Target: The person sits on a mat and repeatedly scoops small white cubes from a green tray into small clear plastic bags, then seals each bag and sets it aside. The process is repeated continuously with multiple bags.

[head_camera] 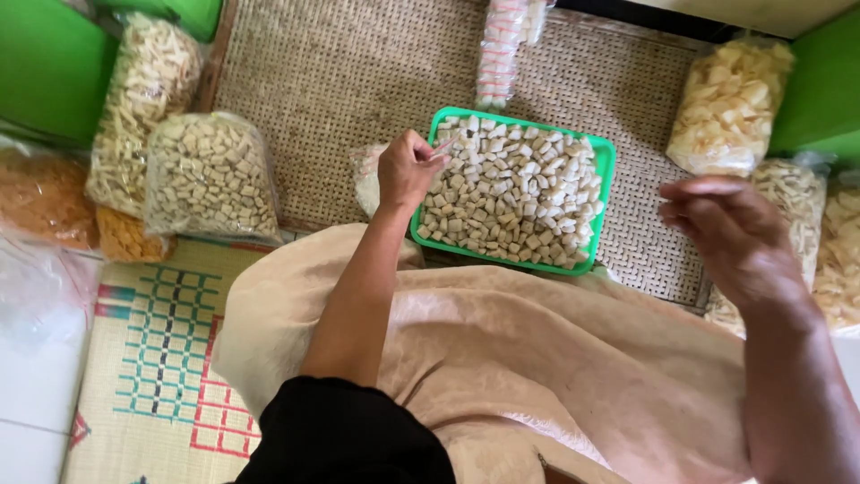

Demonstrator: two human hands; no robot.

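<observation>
Green rectangular plastic tray (pixel 606 161) lies flat, slightly skewed, on the woven mat, filled near the rim with small pale cube-shaped crackers (pixel 520 193). A thin clear plastic bag (pixel 442 148) is pinched above its left corner.

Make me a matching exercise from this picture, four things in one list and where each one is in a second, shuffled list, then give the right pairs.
Things
1. green tray of pale cubes
2. left hand
3. right hand
4. bag of small cubes

Places
A. raised in the air, right of the tray, holding nothing visible
B. on the woven mat, in the middle
C. lying at the left, by the mat's edge
D. at the tray's left rim, pinching a small clear plastic piece

Pairs: 1-B, 2-D, 3-A, 4-C
</observation>
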